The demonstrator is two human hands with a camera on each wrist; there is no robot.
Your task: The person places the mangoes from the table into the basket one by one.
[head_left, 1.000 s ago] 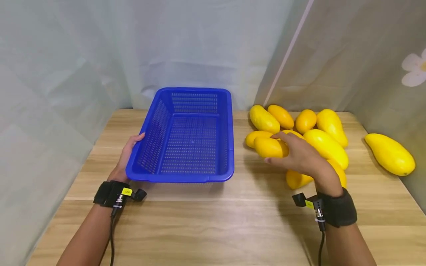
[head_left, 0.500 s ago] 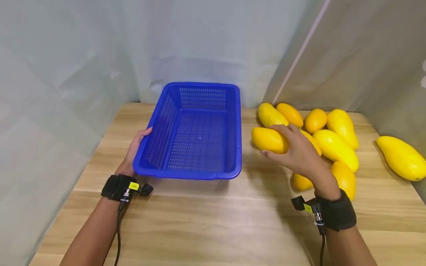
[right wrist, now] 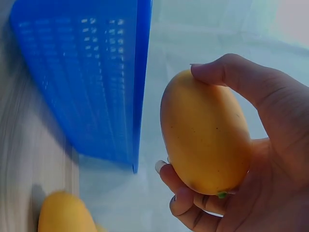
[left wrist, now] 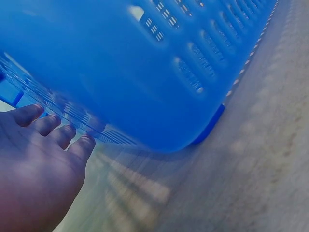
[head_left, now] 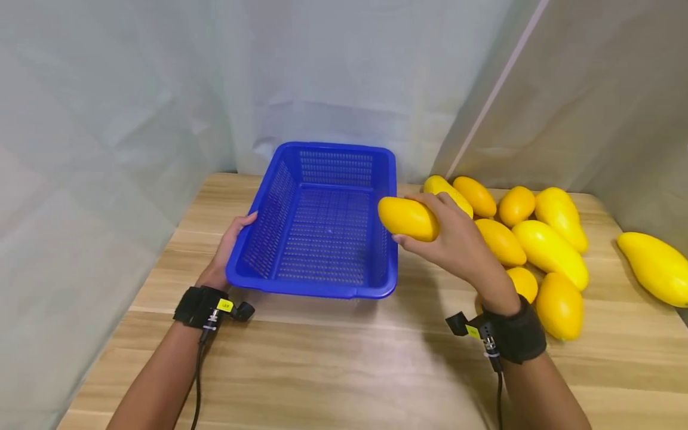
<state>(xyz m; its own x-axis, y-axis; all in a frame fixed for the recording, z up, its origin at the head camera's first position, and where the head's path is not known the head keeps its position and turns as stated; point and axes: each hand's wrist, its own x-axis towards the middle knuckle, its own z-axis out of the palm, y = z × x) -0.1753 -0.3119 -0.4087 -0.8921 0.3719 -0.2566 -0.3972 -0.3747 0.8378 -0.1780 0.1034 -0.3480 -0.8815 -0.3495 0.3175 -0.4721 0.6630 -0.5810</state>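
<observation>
1. Wooden table [head_left: 344, 358] with pale curtains behind carries a blue basket [head_left: 322, 236] at left-centre and a heap of mangoes [head_left: 543, 245] to the right.
2. Right hand [head_left: 457, 245] grasps one mango [head_left: 407, 218], lifted over the basket's right rim, fingers wrapped round it for support.
3. Left hand [head_left: 228, 251] lies with relaxed fingers against the basket's left wall, seemingly steadying it.
4. Left wrist view is blurred; the far-right mango [head_left: 653, 269] is cut off.

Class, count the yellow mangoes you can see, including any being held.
9: one yellow mango in the right hand at the blue plastic basket; seven piled on the wooden table; one apart far right. Others may be hidden.
</observation>
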